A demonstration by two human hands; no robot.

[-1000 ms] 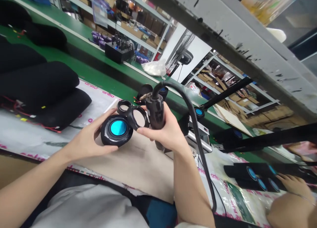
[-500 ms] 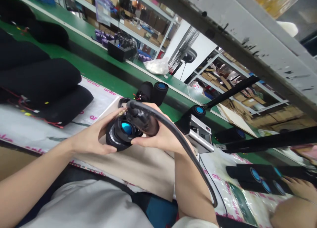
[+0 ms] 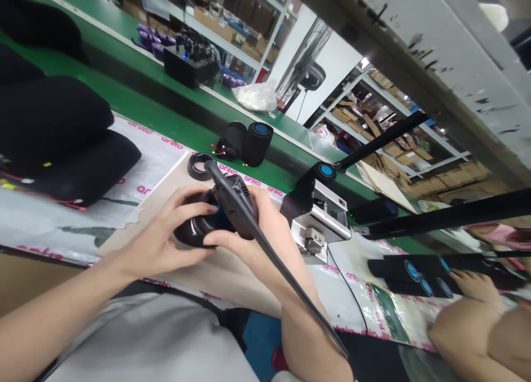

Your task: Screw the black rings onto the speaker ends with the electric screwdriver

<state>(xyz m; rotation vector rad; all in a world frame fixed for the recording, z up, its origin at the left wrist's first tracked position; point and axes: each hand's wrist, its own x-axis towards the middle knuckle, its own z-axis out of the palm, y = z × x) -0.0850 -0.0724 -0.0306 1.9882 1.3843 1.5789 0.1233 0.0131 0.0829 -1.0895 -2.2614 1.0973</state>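
My left hand (image 3: 166,238) is wrapped round a black cylindrical part (image 3: 193,231), with its fingers over the top and its thumb along the near side. My right hand (image 3: 259,232) grips a black tool (image 3: 237,205) with a thick black cable (image 3: 286,274) that runs back over the forearm. My right thumb reaches to the cylindrical part. The tool's lower end is hidden between the hands. Just beyond them a black ring (image 3: 199,166) lies on the beige board (image 3: 160,196).
Two black cylinders (image 3: 258,144) stand on the green bench beyond. Right of my hands is a silver machine (image 3: 321,221). Large black covers (image 3: 53,116) with wires lie at the left. Another person's hand (image 3: 477,288) rests by black cylinders with blue ends (image 3: 411,270) at the right.
My left fingers have closed over the top of the cylindrical part, covering most of its blue face. The tool has tilted in my right hand, and the ring beyond now shows fully. The view has shifted.
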